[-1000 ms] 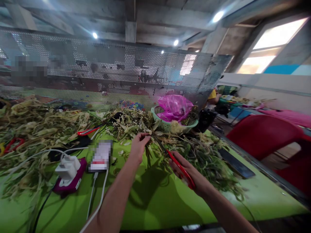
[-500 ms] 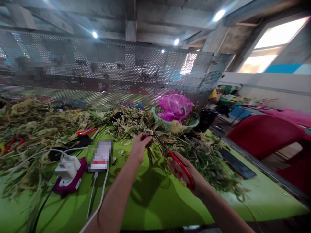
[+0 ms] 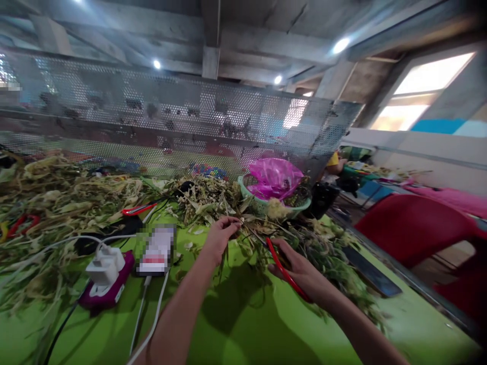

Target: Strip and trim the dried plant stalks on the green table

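Observation:
My left hand [image 3: 221, 237] is closed in a pinch over the table, its fingertips on a thin dried plant stem. Part of the plant hangs below those fingers. In my right hand [image 3: 299, 268] is a pair of scissors with red handles [image 3: 279, 264]. The dark blades point up and left, towards the left fingertips, and look blurred against the plants; whether they touch the stem I cannot tell. A heap of dried leafy plants [image 3: 209, 200] lies just beyond my hands. Greener stalks [image 3: 327, 263] lie under and beside the right hand.
A pale green basket [image 3: 262, 206] with a pink plastic bag [image 3: 276, 178] stands behind the hands. At left are a phone [image 3: 155, 251], a purple power strip [image 3: 108, 294] with white chargers, cables and a red-handled tool [image 3: 139, 209]. A dark phone-like slab [image 3: 371, 271] lies right.
The scissors have swung to a flatter angle, and my right hand's fingers look more spread on the handles. My left hand keeps its pinch. The whole view has shifted slightly.

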